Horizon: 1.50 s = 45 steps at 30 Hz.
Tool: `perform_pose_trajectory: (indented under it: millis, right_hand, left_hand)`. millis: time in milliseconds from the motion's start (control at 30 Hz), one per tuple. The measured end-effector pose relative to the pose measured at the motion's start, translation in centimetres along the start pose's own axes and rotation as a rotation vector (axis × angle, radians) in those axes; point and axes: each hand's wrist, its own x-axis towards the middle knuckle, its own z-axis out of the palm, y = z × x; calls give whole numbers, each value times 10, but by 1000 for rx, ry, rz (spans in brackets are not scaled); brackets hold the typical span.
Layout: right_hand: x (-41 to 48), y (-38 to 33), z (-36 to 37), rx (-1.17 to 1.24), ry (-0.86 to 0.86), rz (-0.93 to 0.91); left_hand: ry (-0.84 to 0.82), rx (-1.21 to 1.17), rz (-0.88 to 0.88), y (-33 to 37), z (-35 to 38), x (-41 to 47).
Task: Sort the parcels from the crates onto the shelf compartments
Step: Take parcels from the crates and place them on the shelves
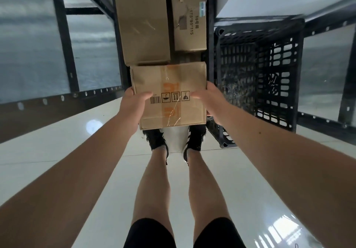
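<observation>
Forearms [77, 170] reach out; our left hand [133, 105] and right hand [212, 103] clamp the taped box [169, 82] by its side edges, just near two more boxes [142, 22]. We judge it light, stiff; tape slick, so hold cardboard.

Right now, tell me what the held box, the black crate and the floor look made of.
Box: brown cardboard, matt, with shiny clear tape and printed handling symbols. Crate: probably moulded black plastic, given its open lattice walls. Floor: glossy pale tile, likely ceramic; it mirrors lights and shows joint lines.
</observation>
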Motion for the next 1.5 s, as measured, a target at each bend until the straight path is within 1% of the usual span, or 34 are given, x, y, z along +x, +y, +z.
perform_pose_trajectory:
  millis: [200, 300, 500, 700, 833, 1000, 1133, 1233, 1367, 1433, 1500]
  right_hand:
    - [-49, -1, -12, 61, -13, -26]
    - [-88, -15, -30, 48, -12, -79]
    - [-186, -59, -68, 67, 46, -229]
    - [-300, -113, -82, 97, 91, -457]
    - [-377, -161, -97, 114, 109, -636]
    - [-470, -218, -116, 149, 54, -863]
    - [-539, -251, -127, 126, 88, -1026]
    - [-594, -276, -135, 176, 128, -1103]
    - [-665, -303, -144, 214, 248, -1214]
    - [-694, -313, -149, 213, 304, -1276]
    - [-720, -324, -156, 292, 274, -1296]
  left_hand:
    - [-5, -29, 13, 12, -13, -39]
    - [-63, -26, 94, 26, -20, -77]
    - [-116, -53, 267, 76, -44, -180]
    - [-118, -126, 514, 144, -88, -300]
    - [-70, -180, 690, 181, -121, -381]
    - [-85, -253, 884, 218, -161, -472]
    - [-64, -342, 1038, 241, -183, -540]
    - [-35, -426, 1163, 250, -199, -589]
    - [-30, -560, 1307, 262, -219, -650]
    - [-35, -580, 1372, 269, -227, -677]
    - [-47, -576, 1443, 276, -234, -702]
